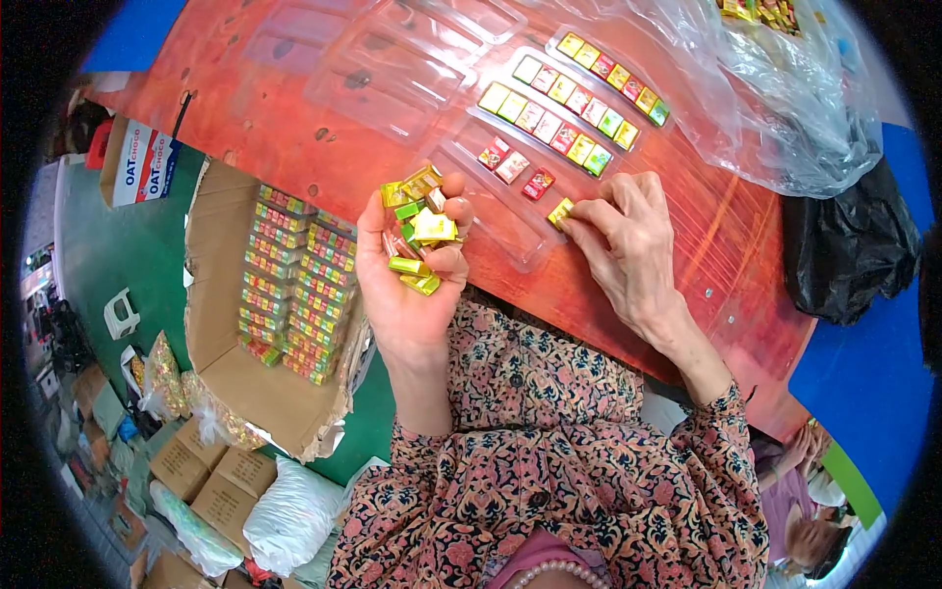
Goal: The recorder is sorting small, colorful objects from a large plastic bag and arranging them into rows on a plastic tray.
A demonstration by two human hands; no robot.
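My left hand (404,299) is turned palm up and cupped, its fingers curled round several small wrapped sweets (434,227) in yellow, green, gold and reddish foil. Between thumb and fingertips, my right hand (633,250) pinches a single yellow wrapped sweet (560,211). That sweet is at the near-right part of a clear plastic tray (525,260), where two red-and-white sweets and a red sweet (537,184) lie in a row with gaps. Farther back are clear trays holding full rows of coloured sweets (549,126). Part of the right fingers' grip is hidden by the hand itself.
More clear trays (392,83) lie at the back left of the red table (245,98). A clear plastic bag (785,118) and a black bag (852,250) are on the right. Beside the table stands an open carton (221,285) with stacked packs (319,294). Another person (800,501) sits at lower right.
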